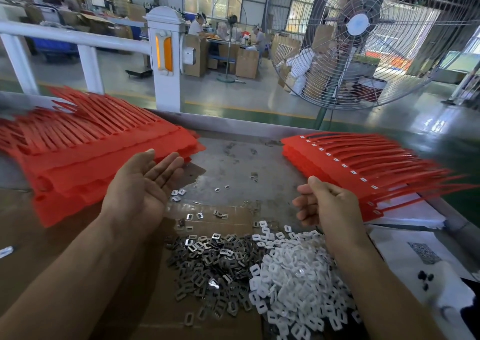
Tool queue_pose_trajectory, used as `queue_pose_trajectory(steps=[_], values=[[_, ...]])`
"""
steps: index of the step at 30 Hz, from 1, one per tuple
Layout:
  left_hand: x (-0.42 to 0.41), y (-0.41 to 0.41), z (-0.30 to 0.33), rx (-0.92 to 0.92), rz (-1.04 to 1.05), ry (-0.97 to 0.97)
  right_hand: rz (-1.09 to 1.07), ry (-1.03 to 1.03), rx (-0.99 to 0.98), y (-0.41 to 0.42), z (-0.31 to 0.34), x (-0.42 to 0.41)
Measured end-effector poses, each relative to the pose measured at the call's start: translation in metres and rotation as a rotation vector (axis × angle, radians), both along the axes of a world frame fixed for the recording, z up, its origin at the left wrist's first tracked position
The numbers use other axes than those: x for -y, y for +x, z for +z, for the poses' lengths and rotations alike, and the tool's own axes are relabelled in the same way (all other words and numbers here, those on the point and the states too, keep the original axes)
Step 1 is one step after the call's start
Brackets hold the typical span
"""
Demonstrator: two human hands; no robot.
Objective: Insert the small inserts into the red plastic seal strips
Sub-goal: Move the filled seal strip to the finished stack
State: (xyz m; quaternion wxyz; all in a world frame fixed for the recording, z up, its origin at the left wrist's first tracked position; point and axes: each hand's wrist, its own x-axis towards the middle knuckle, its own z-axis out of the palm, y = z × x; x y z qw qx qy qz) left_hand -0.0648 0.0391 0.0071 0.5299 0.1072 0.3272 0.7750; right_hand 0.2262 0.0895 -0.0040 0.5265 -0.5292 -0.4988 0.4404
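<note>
Holding nothing, your left hand lies palm up with straight fingers, just before the left stack of red seal strips. Your right hand has its fingers curled; I cannot tell if they pinch something. The right stack of red strips carries small white inserts along its edge. Metal inserts and white plastic inserts are piled on the cardboard between your arms. The printed paper at right is too blurred to read.

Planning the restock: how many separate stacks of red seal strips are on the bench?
2: a stack of red seal strips at far left, another stack at far right. Any beyond the frame edges are hidden.
</note>
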Motion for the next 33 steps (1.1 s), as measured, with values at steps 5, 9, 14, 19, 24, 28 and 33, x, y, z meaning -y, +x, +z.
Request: queue_pose_trajectory(steps=[5,9,14,19,24,28,33], values=[[0.0,-0.003,0.003,-0.118,0.036,0.015,0.014,0.008,0.023,-0.001,-0.002,0.001],[0.002,-0.004,0.009,-0.116,-0.021,0.089,0.028,0.012,0.032,-0.002,-0.002,0.002],[0.004,-0.021,0.01,0.106,0.022,0.151,0.029,0.019,0.033,-0.002,-0.003,0.002],[0.003,-0.034,0.006,0.222,0.024,0.217,0.017,0.007,0.034,-0.002,-0.005,0.0],[0.001,-0.036,0.005,0.24,0.028,0.237,0.014,-0.003,0.036,-0.001,-0.005,-0.001],[-0.002,-0.037,0.004,0.197,0.015,0.213,0.003,0.002,0.012,0.002,-0.004,-0.003],[-0.007,-0.041,0.006,0.065,0.063,0.193,0.005,0.006,0.01,0.002,-0.003,-0.003]])
